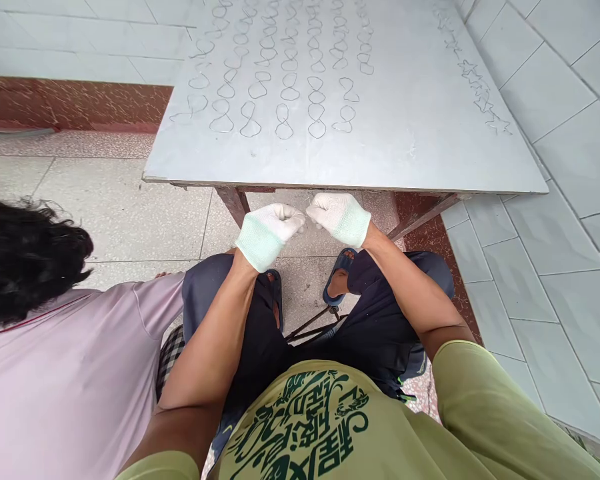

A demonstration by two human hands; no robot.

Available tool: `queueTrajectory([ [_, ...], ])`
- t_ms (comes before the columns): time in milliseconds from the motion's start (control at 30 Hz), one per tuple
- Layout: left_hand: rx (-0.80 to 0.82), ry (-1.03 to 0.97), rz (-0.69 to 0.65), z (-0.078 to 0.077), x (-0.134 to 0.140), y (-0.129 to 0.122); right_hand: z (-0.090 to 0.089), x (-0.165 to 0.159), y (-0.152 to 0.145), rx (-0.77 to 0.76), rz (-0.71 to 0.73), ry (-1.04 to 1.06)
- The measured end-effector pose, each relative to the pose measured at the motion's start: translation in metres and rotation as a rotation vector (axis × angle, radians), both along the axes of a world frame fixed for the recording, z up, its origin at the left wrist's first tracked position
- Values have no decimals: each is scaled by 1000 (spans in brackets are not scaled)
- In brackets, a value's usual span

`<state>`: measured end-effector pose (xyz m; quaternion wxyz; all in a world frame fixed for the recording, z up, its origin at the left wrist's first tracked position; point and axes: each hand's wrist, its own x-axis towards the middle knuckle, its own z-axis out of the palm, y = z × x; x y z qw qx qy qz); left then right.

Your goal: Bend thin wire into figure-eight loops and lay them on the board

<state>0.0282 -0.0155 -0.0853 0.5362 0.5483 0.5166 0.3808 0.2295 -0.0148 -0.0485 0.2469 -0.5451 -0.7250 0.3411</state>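
Note:
My left hand (pixel 270 230), in a white glove with a pale green cuff, is closed in a pinch just in front of the table edge. Close beside it, my right hand (pixel 341 217), gloved alike, pinches too, its fingertips almost meeting the left ones. A thin wire (pixel 307 202) shows faintly between the fingertips; most of it is hidden by the gloves. On the table ahead lie rows of wire figure-eights (pixel 317 113), some overlapping in columns. Along the right side runs a line of star-shaped wire pieces (pixel 475 83).
The grey-white tabletop (pixel 405 157) has its near edge just beyond my hands. A person in a pale pink shirt (pixel 80 373) sits close on my left. A tiled wall (pixel 545 220) stands on the right. Table legs (pixel 234 203) and my sandalled feet are below.

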Motion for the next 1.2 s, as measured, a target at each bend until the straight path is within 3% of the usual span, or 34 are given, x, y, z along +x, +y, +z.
queueTrajectory([
  [133,11,-36,-32,4,-9,-3,3,7,3,-106,17,105],
  [300,97,-13,-23,5,-14,3,14,15,2,-127,113,58],
  [533,85,-3,94,9,2,1,1,13,3,-159,64,96],
  [667,117,-139,305,4,7,-1,-7,2,3,-65,-151,146],
  [800,73,-341,429,-6,8,2,-16,-20,-9,115,-297,40],
  [933,56,-553,471,-11,9,3,-24,-39,-17,360,-207,-86],
  [1067,-15,-645,456,-15,13,0,-32,-44,-13,347,-152,-148],
  [1200,-31,-580,415,-17,18,-2,-40,-43,-12,323,-167,-147],
])
